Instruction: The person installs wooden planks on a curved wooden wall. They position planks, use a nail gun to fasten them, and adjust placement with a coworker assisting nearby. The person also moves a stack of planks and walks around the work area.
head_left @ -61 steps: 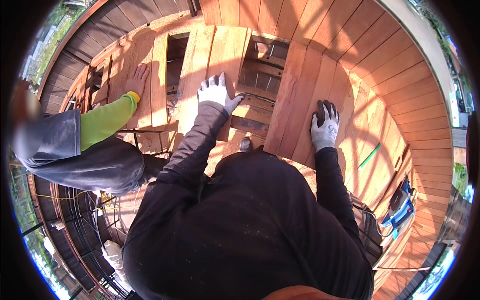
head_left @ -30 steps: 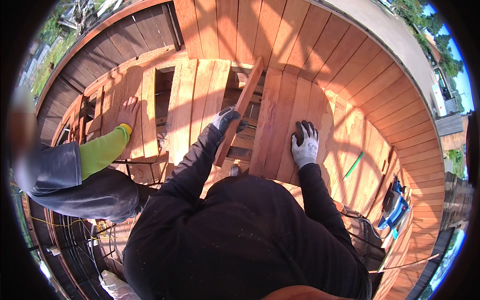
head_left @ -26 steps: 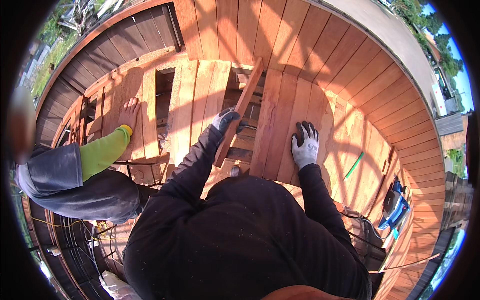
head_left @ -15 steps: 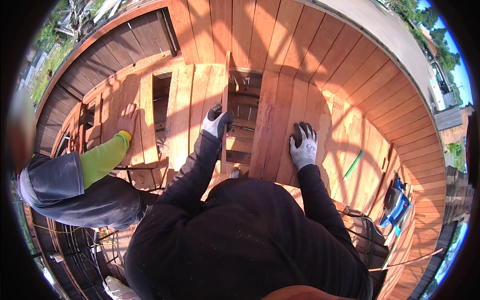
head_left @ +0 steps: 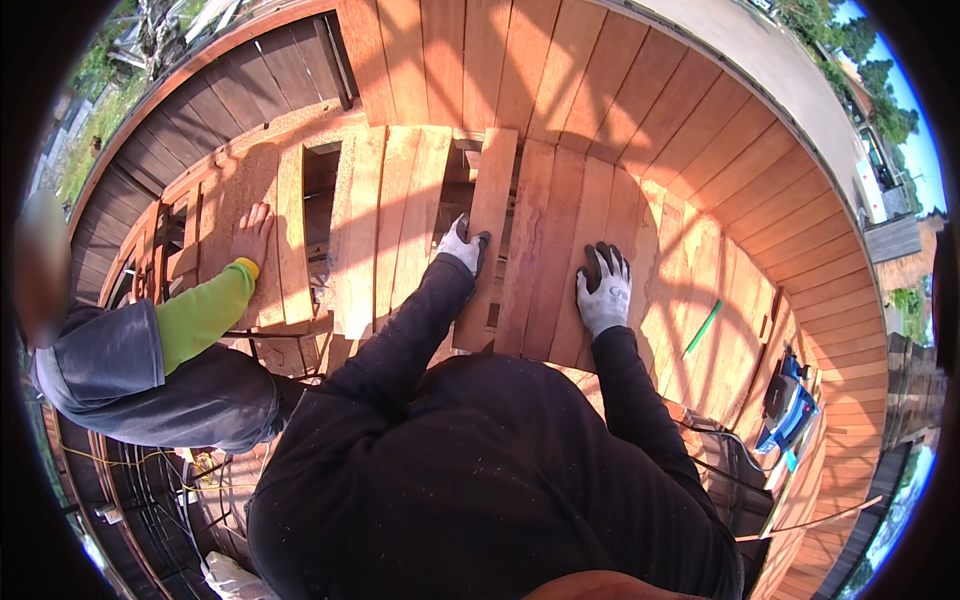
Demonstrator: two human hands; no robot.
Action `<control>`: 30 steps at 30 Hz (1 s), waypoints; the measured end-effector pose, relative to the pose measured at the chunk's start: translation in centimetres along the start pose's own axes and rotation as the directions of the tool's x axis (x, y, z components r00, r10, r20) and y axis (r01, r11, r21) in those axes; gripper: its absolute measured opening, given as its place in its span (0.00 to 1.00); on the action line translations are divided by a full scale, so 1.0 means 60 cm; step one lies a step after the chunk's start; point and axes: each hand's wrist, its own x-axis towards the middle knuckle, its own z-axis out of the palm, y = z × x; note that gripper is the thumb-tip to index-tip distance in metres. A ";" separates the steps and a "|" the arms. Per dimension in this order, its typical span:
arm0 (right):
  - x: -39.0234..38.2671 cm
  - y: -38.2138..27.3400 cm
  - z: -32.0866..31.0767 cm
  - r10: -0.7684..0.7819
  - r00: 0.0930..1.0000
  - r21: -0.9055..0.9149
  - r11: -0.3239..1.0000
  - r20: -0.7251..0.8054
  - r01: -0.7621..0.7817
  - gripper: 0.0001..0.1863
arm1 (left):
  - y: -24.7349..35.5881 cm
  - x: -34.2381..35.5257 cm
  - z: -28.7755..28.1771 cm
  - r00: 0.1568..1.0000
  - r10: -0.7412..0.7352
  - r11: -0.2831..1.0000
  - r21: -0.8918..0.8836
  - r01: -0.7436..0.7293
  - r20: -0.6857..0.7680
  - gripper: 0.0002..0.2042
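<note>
My left hand (head_left: 461, 247), in a white glove with dark fingertips, is closed on the left edge of a loose wooden plank (head_left: 494, 190). The plank lies nearly flat over the gap between the laid boards, slanting a little, with dark openings along both sides of it. To the right, my gloved right hand (head_left: 604, 290) rests on reddish boards (head_left: 560, 240) with its fingers spread, holding nothing. Paler boards (head_left: 395, 220) lie just left of my left hand.
At the left, a co-worker's bare hand (head_left: 254, 230) lies on another board. A green strip (head_left: 704, 327) lies on the boards at right, and a blue power tool (head_left: 788, 415) stands beyond it. Another opening (head_left: 319, 200) shows between boards. Curved planking (head_left: 800, 230) rises around the far side.
The plank has gone from standing on edge to lying nearly flat and has shifted right over the gap. My left hand moved right with it. My right hand stays in place.
</note>
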 end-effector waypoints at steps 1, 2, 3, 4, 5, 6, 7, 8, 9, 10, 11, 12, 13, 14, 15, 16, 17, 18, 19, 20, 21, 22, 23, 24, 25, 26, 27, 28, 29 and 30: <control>0.000 -0.001 0.000 0.003 1.000 0.002 1.000 0.002 -0.003 0.27 | -0.011 0.004 0.006 1.000 0.002 1.000 -0.027 -0.002 -0.002 0.28; 0.001 -0.001 0.001 0.000 1.000 -0.002 1.000 -0.001 0.000 0.27 | -0.023 0.009 0.013 1.000 0.004 0.999 -0.053 -0.004 -0.005 0.28; 0.001 -0.001 0.001 -0.002 1.000 -0.007 1.000 -0.002 0.002 0.27 | -0.024 0.008 0.017 1.000 0.004 0.997 -0.081 -0.005 -0.006 0.28; 0.002 -0.001 0.002 -0.005 1.000 -0.012 1.000 -0.003 0.005 0.27 | -0.025 0.007 0.020 1.000 0.007 0.997 -0.071 -0.007 -0.002 0.28; 0.001 0.000 0.002 -0.008 1.000 -0.013 1.000 -0.004 0.008 0.27 | -0.027 0.005 0.023 1.000 0.010 0.998 -0.061 -0.010 0.002 0.28; 0.000 0.001 0.003 -0.008 1.000 -0.014 1.000 -0.007 0.008 0.27 | -0.017 0.001 0.023 1.000 0.014 0.999 -0.051 -0.013 0.009 0.28; 0.000 0.001 0.003 -0.009 1.000 -0.015 1.000 -0.009 0.009 0.27 | -0.007 -0.002 0.021 1.000 0.024 0.999 -0.031 -0.023 0.008 0.28; 0.001 0.002 0.004 -0.017 0.999 -0.011 1.000 -0.032 0.017 0.26 | 0.002 -0.005 0.019 0.999 0.033 0.999 -0.011 -0.033 0.008 0.28; 0.000 0.001 0.004 -0.026 0.998 -0.006 1.000 -0.051 0.026 0.25 | 0.007 -0.011 0.016 0.999 0.038 0.999 0.009 -0.038 0.006 0.28; -0.001 0.000 0.004 -0.035 0.997 -0.001 0.999 -0.069 0.035 0.24 | 0.006 -0.011 0.015 0.999 0.052 0.999 -0.012 -0.052 0.017 0.26; 0.002 -0.001 0.003 -0.023 0.999 0.001 1.000 -0.047 0.023 0.25 | 0.006 -0.009 0.013 0.998 0.065 0.997 -0.034 -0.064 0.027 0.25; 0.004 0.000 0.002 -0.010 1.000 0.002 1.000 -0.023 0.010 0.26 | 0.012 -0.012 0.010 0.996 0.078 0.996 -0.056 -0.076 0.038 0.23; 0.005 0.001 0.003 0.004 1.000 0.003 1.000 0.000 -0.004 0.26 | 0.018 -0.018 0.010 0.997 0.060 0.995 -0.076 -0.057 0.042 0.23; 0.003 0.003 0.005 0.004 1.000 -0.005 1.000 0.000 -0.004 0.27 | 0.023 -0.023 0.007 0.996 0.047 0.995 -0.093 -0.040 0.074 0.23; 0.001 0.004 0.006 0.003 1.000 -0.013 1.000 -0.002 -0.003 0.27 | 0.037 -0.029 0.002 0.994 0.035 0.994 -0.109 -0.024 0.105 0.22; 0.000 0.004 0.007 0.003 1.000 -0.022 1.000 -0.003 -0.003 0.27 | 0.042 -0.032 0.000 0.990 0.024 0.992 -0.125 -0.006 0.136 0.22; 0.001 0.004 0.007 -0.014 1.000 -0.021 1.000 -0.014 0.013 0.27 | 0.038 -0.028 -0.001 0.987 0.047 0.988 -0.151 -0.024 0.151 0.22; 0.003 0.002 0.004 -0.018 1.000 -0.019 1.000 -0.012 0.017 0.27 | 0.034 -0.024 -0.002 0.984 0.068 0.983 -0.179 -0.038 0.163 0.22; 0.004 -0.001 0.001 -0.022 1.000 -0.017 1.000 -0.010 0.022 0.27 | 0.029 -0.022 -0.003 0.981 0.089 0.977 -0.207 -0.052 0.174 0.22; 0.004 -0.001 0.002 -0.026 1.000 -0.015 1.000 -0.007 0.026 0.26 | 0.025 -0.025 -0.001 0.982 0.097 0.974 -0.217 -0.060 0.161 0.22; 0.003 0.000 0.005 -0.029 0.999 -0.029 0.999 -0.018 0.029 0.25 | 0.028 -0.026 0.001 0.983 0.108 0.972 -0.225 -0.072 0.150 0.21; 0.002 0.001 0.006 -0.028 0.999 -0.028 0.999 -0.021 0.028 0.25 | 0.030 -0.028 0.001 0.983 0.118 0.969 -0.233 -0.084 0.140 0.20; 0.002 0.003 0.007 -0.027 0.999 -0.026 0.999 -0.024 0.026 0.25 | 0.032 -0.027 -0.003 0.974 0.069 0.963 -0.269 -0.009 0.215 0.20; 0.004 0.002 0.006 -0.027 0.999 -0.026 0.999 -0.026 0.027 0.25 | 0.036 -0.029 -0.004 0.974 0.055 0.960 -0.279 0.009 0.219 0.20; 0.004 0.001 0.004 -0.033 0.999 -0.025 0.999 -0.022 0.033 0.25 | 0.039 -0.030 -0.005 0.974 0.041 0.957 -0.290 0.026 0.225 0.20; 0.003 0.003 0.007 -0.033 0.999 -0.032 0.999 -0.022 0.032 0.25 | 0.038 -0.031 -0.004 0.973 0.028 0.953 -0.300 0.044 0.230 0.21; 0.003 0.004 0.009 -0.035 0.999 -0.038 0.999 -0.024 0.034 0.26 | 0.033 -0.026 -0.003 0.974 0.074 0.953 -0.302 -0.007 0.213 0.20; 0.003 0.004 0.011 -0.038 0.999 -0.044 0.998 -0.027 0.037 0.26 | 0.025 -0.020 -0.002 0.973 0.082 0.956 -0.292 -0.016 0.216 0.20; 0.002 0.005 0.012 -0.037 0.999 -0.041 0.998 -0.021 0.036 0.26 | 0.017 -0.015 -0.001 0.972 0.091 0.959 -0.281 -0.026 0.219 0.20; 0.004 0.004 0.010 -0.036 0.999 -0.040 0.999 -0.019 0.036 0.26 | 0.019 -0.013 -0.002 0.969 0.104 0.961 -0.273 -0.040 0.223 0.20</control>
